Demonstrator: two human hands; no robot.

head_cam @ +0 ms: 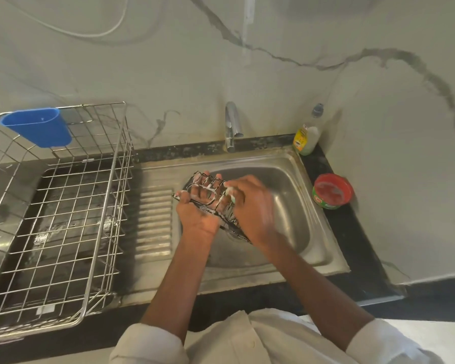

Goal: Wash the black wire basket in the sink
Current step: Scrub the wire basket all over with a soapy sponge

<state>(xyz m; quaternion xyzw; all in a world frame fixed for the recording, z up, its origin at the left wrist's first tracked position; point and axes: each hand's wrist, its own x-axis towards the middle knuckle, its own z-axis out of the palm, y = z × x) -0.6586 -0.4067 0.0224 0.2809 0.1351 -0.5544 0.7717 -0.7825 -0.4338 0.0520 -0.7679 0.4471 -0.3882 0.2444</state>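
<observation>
A black wire basket, streaked with white foam, is held tilted over the left side of the steel sink. My left hand grips its left edge, with the fingers showing through the wires. My right hand presses a small green and white scrubber against the basket's top; this hand is motion-blurred and covers much of the basket.
A chrome tap stands behind the sink, no water visible. A dish-soap bottle and a red-rimmed soap tub sit on the black counter at right. A large steel dish rack with a blue cup fills the left.
</observation>
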